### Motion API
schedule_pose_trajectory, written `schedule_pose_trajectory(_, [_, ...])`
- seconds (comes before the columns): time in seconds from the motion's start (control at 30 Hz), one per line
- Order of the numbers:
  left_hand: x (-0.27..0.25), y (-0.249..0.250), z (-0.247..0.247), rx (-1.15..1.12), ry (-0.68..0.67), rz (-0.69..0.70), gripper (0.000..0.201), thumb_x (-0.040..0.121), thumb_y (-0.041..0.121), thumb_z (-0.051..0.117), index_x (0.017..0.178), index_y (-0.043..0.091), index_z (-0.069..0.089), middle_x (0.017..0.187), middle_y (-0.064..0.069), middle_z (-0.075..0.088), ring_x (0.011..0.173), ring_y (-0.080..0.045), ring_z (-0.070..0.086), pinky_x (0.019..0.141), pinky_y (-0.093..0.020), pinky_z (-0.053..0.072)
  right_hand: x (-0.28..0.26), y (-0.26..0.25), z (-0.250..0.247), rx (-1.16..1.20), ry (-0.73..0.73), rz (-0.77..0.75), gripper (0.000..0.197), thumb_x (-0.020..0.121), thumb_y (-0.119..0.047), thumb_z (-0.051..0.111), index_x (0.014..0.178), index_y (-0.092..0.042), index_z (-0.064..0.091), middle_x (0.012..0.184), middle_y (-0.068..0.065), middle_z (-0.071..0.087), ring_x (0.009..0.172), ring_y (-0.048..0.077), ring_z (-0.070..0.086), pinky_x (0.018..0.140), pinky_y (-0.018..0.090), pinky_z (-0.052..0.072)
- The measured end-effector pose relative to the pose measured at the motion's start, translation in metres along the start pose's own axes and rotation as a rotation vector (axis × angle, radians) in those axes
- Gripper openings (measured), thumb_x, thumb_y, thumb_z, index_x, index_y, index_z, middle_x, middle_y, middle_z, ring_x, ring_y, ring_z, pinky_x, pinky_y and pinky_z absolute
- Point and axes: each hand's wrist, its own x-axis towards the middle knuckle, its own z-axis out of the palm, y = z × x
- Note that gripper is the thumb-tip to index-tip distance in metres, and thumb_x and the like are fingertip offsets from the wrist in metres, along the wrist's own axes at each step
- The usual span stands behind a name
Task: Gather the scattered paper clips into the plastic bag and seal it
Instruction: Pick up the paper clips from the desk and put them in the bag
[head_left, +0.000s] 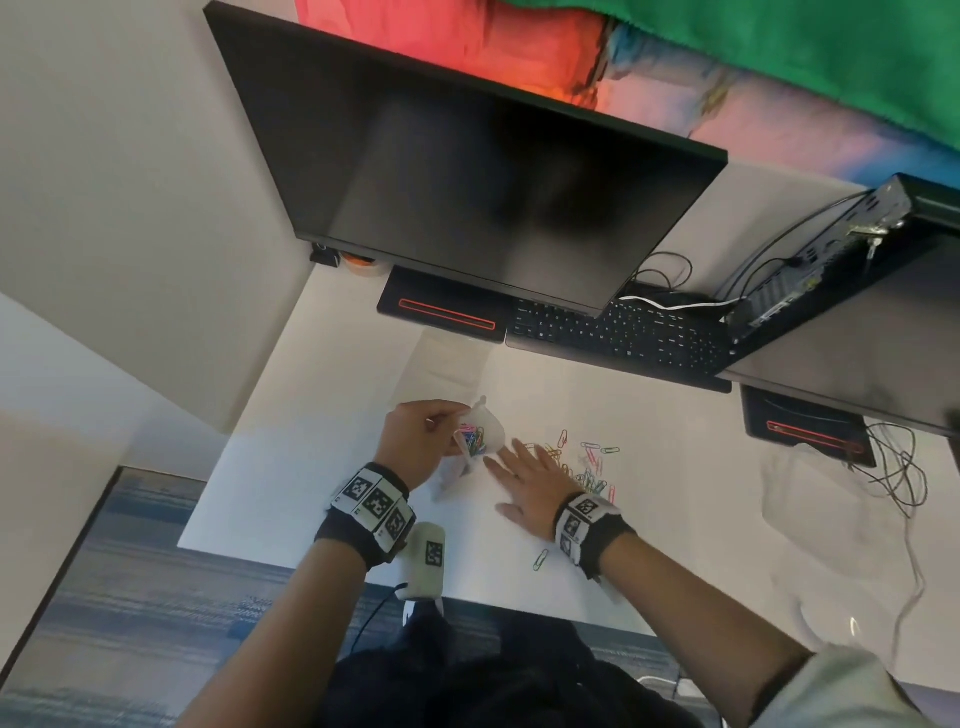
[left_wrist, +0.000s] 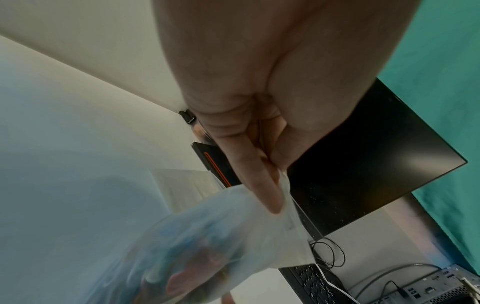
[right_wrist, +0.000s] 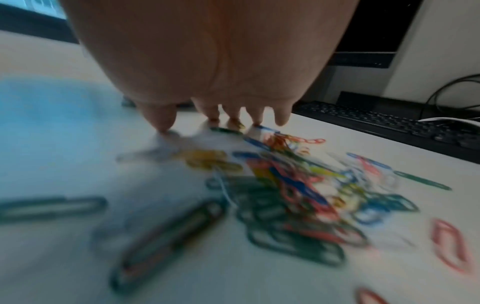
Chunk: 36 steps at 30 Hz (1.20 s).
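Left hand (head_left: 415, 441) pinches the clear plastic bag (head_left: 480, 436) by its rim, mouth up, clips inside. Right hand (head_left: 530, 480), fingers spread flat, corrals the coloured wire paper clips (head_left: 587, 467) at its 3 o'clock.

Plastic bag (head_left: 480, 434): small, clear, mouth open, held upright above the white bench (head_left: 311, 467); partly filled with coloured clips (pink, blue, green seen through the film). Paper clips (head_left: 584, 462): mixed colours, heaped and scattered flat on the bench just right of the bag. One green clip (head_left: 541, 559) is found apart, near the front edge.
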Motion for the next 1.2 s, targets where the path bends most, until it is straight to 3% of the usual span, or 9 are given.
schedule_pose_trajectory(0.13, [0.003,-0.005,-0.004,-0.013,-0.002,-0.026,0.018,0.094,0.007,0.059,0.101,0.012,0.075,0.1,-0.012,0.074,0.082,-0.023,0.076,0.077,-0.044,0.062,-0.013,0.026,0.014,-0.067,0.11,0.223,0.07,0.096,-0.054,0.013,0.152,-0.016,-0.004,0.158,0.005,-0.015,0.147,0.032,-0.01,0.119,0.052,0.0])
schedule_pose_trajectory(0.23, [0.005,-0.004,-0.001,-0.027,-0.008,-0.03,0.019,0.095,0.005,0.058,0.103,0.009,0.074,0.101,-0.013,0.073,0.085,-0.024,0.075,0.077,-0.044,0.062,-0.027,0.045,0.016,0.003,0.128,0.39,0.067,0.097,-0.051,0.022,0.151,-0.014,0.009,0.161,0.006,0.0,0.146,0.035,0.006,0.115,0.054,0.018])
schedule_pose_trajectory(0.33, [0.007,-0.004,0.005,-0.014,-0.023,-0.03,0.021,0.095,0.007,0.058,0.097,0.017,0.076,0.099,-0.011,0.074,0.083,-0.023,0.075,0.078,-0.044,0.062,-0.037,0.048,0.015,0.095,0.179,0.382,0.053,0.099,-0.036,0.038,0.145,-0.012,0.027,0.153,0.012,0.021,0.134,0.033,0.032,0.105,0.041,0.042])
schedule_pose_trajectory(0.53, [0.005,0.006,0.022,-0.003,-0.06,-0.032,0.018,0.094,0.009,0.059,0.097,0.013,0.076,0.097,-0.011,0.074,0.081,-0.022,0.075,0.076,-0.038,0.063,-0.034,0.044,0.01,0.209,0.261,0.347,0.033,0.091,-0.01,0.056,0.124,-0.014,0.06,0.122,0.005,0.057,0.104,0.02,0.057,0.092,0.027,0.049])
schedule_pose_trajectory(0.67, [0.005,0.011,0.027,-0.029,-0.08,-0.044,0.014,0.093,0.01,0.062,0.097,0.012,0.075,0.094,-0.01,0.072,0.081,-0.023,0.074,0.071,-0.03,0.062,-0.036,0.052,-0.011,0.576,0.392,0.576,0.014,0.086,-0.008,0.063,0.085,-0.015,0.075,0.086,0.003,0.071,0.08,0.02,0.066,0.073,0.019,0.05])
schedule_pose_trajectory(0.77, [0.005,0.014,0.031,-0.038,-0.098,-0.043,0.012,0.093,0.012,0.063,0.096,0.012,0.074,0.091,-0.006,0.071,0.083,-0.023,0.073,0.071,-0.031,0.062,-0.045,0.057,-0.029,1.221,0.465,0.786,0.008,0.077,-0.008,0.077,0.083,-0.012,0.075,0.08,0.008,0.075,0.073,0.019,0.072,0.07,0.02,0.057])
schedule_pose_trajectory(0.97, [0.007,0.013,0.042,-0.038,-0.099,-0.053,0.015,0.092,0.015,0.065,0.086,0.025,0.074,0.086,-0.006,0.074,0.076,-0.024,0.075,0.075,-0.038,0.063,-0.045,0.035,-0.083,1.894,0.437,0.458,0.027,0.079,0.002,0.071,0.106,0.004,0.067,0.095,0.017,0.073,0.089,0.025,0.072,0.082,0.026,0.058])
schedule_pose_trajectory(1.1, [0.007,0.013,0.046,-0.006,-0.122,-0.035,0.016,0.094,0.01,0.06,0.096,0.017,0.075,0.091,-0.011,0.076,0.074,-0.02,0.076,0.075,-0.04,0.063,-0.034,0.009,-0.098,1.798,0.288,0.387,0.02,0.079,0.001,0.072,0.099,0.0,0.071,0.092,0.014,0.074,0.087,0.024,0.072,0.077,0.023,0.058])
schedule_pose_trajectory(1.2, [0.005,0.014,0.047,0.016,-0.138,0.002,0.025,0.093,0.017,0.063,0.08,0.035,0.074,0.086,-0.008,0.077,0.075,-0.024,0.075,0.075,-0.042,0.063,-0.022,-0.002,-0.094,1.473,0.307,0.468,0.016,0.08,-0.006,0.073,0.096,-0.01,0.076,0.089,0.009,0.075,0.083,0.019,0.073,0.075,0.023,0.058])
